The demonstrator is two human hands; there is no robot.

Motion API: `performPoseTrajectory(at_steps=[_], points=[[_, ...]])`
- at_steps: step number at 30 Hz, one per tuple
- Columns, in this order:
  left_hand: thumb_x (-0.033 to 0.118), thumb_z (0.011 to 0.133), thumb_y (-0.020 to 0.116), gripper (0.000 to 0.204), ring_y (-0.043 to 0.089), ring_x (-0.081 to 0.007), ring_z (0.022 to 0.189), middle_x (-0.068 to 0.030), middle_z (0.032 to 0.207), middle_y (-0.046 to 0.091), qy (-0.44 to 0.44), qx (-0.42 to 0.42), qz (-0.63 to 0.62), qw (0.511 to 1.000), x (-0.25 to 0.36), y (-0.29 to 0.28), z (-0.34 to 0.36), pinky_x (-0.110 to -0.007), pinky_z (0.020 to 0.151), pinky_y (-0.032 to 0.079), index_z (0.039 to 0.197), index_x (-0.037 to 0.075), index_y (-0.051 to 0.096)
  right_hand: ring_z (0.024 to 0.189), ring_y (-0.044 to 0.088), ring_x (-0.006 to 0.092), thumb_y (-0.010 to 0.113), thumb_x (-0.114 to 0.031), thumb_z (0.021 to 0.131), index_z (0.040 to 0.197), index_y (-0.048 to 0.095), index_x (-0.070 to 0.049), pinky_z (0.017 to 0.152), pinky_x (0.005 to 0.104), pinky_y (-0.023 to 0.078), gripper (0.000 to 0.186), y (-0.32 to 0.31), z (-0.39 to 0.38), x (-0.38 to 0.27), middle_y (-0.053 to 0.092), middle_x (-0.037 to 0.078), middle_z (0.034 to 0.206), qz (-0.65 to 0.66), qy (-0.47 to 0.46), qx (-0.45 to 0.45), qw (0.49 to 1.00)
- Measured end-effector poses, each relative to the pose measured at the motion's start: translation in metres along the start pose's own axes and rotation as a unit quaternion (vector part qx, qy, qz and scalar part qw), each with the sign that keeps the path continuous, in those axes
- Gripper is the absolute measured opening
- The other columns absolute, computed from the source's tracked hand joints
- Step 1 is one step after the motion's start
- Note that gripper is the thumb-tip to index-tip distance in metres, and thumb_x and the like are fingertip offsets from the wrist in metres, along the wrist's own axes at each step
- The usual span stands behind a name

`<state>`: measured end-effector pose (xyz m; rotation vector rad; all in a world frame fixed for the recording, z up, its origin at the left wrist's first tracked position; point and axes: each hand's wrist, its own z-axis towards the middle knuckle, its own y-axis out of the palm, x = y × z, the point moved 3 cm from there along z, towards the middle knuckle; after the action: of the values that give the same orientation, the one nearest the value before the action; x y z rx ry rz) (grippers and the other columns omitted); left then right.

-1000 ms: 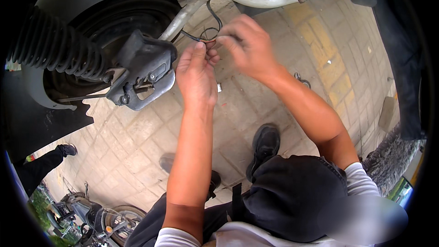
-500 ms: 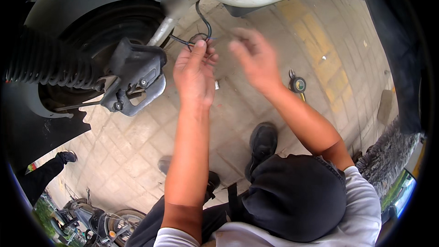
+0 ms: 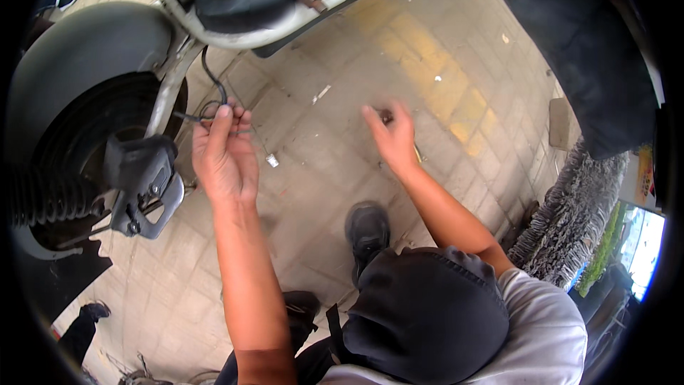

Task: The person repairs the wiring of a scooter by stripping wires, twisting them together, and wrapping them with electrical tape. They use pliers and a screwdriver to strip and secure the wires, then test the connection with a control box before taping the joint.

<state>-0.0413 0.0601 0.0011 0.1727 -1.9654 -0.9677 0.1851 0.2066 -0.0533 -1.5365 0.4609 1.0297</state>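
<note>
My left hand point(image 3: 224, 153) pinches thin wires between thumb and fingers. They join a black cable point(image 3: 213, 75) hanging from the frame of a scooter point(image 3: 242, 11), beside its rear wheel point(image 3: 92, 125). To the right and lower, near the paving, my right hand point(image 3: 394, 139) is blurred, with thumb and fingers apart. A dark thing point(image 3: 385, 116) shows between them, mostly covered; a yellow handle point(image 3: 418, 155) sticks out beside the hand. Whether the fingers touch the dark thing, I cannot tell.
White scraps point(image 3: 321, 94) lie on the paving point(image 3: 306, 192). A black shoe point(image 3: 368, 228) is below my hands. At right are a brick-like block point(image 3: 563, 123) and a grey shaggy cover point(image 3: 570, 221). A coil spring point(image 3: 53, 196) and metal bracket point(image 3: 153, 203) are at left.
The view has shifted right, so the scooter appears further left. My right hand has gone from near the wires down to the round black tool on the ground. My left hand still holds the wires.
</note>
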Motion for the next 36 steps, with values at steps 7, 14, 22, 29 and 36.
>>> performPoseTrajectory(at_steps=[7,14,22,29,36], points=[[0.003,0.088,0.063,0.012,0.058,-0.0166,0.089,-0.0082,0.098,0.062,0.004,0.0,0.005,1.0,-0.003,0.002,0.001,-0.033,0.085,0.047,0.097,0.006,0.056,0.1,0.053,0.0357,0.08,-0.024,0.068,0.098,0.056,-0.001,0.084,0.0417,0.044,0.045,-0.043,-0.019,0.081,0.057,0.019,0.105,-0.306,-0.054,-0.102,0.945],[0.005,0.09,0.061,0.007,0.058,-0.016,0.092,-0.0081,0.101,0.064,0.003,-0.021,0.031,0.999,-0.005,-0.001,0.003,-0.033,0.088,0.047,0.096,0.007,0.058,0.093,0.052,0.037,0.08,-0.024,0.067,0.093,0.055,-0.001,0.08,0.0442,0.045,0.043,-0.023,0.004,0.075,0.055,0.018,0.098,-0.199,-0.106,-0.058,0.973],[0.005,0.087,0.065,0.015,0.061,-0.0176,0.086,-0.0099,0.098,0.064,-0.019,0.013,-0.003,1.0,0.003,-0.003,-0.004,-0.033,0.083,0.05,0.1,0.004,0.057,0.097,0.054,0.0374,0.084,-0.036,0.063,0.097,0.06,0.002,0.084,0.0475,0.045,0.056,-0.045,-0.055,0.11,0.056,0.02,0.102,-0.302,0.084,-0.087,0.946],[0.004,0.084,0.07,0.02,0.061,-0.0165,0.081,-0.0107,0.094,0.064,-0.027,0.01,0.005,1.0,0.001,0.003,0.0,-0.032,0.078,0.051,0.098,0.004,0.056,0.077,0.06,0.022,0.078,-0.035,0.075,0.087,0.066,0.006,0.076,0.0311,0.046,0.044,-0.052,-0.057,0.14,0.064,0.014,0.078,-0.103,0.357,-0.18,0.911],[0.005,0.087,0.065,0.011,0.06,-0.0162,0.085,-0.0072,0.095,0.064,-0.021,0.02,0.021,0.999,0.005,-0.004,0.0,-0.033,0.084,0.049,0.096,0.006,0.058,0.094,0.057,0.0175,0.073,-0.023,0.079,0.082,0.066,0.001,0.083,0.0344,0.044,0.026,-0.064,-0.073,0.007,0.063,0.011,0.103,-0.065,-0.073,-0.139,0.986]])
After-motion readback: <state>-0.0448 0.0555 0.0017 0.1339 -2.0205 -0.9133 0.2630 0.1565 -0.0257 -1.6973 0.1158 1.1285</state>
